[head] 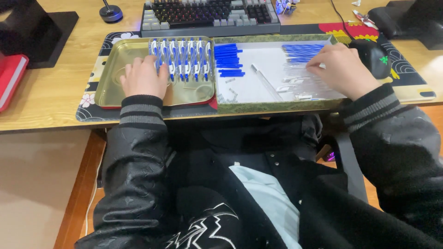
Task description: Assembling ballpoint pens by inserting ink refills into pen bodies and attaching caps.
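Note:
My left hand (144, 77) rests palm down in a gold metal tray (110, 87), its fingertips touching the left end of a row of several blue and white pens (182, 59). My right hand (342, 69) lies in a white-lined tray (272, 106), fingers curled over clear pen barrels (295, 82) next to a bundle of blue refills (302, 51). A stack of blue pen caps (228, 60) and one clear barrel (266, 82) lie in the middle of that tray. I cannot tell whether the right fingers pinch a part.
A keyboard (210, 16) stands behind the trays on a patterned desk mat (90, 110). A black mouse (374, 57) sits just right of my right hand. A red book (11, 78) and a monitor foot (39, 32) are at the left.

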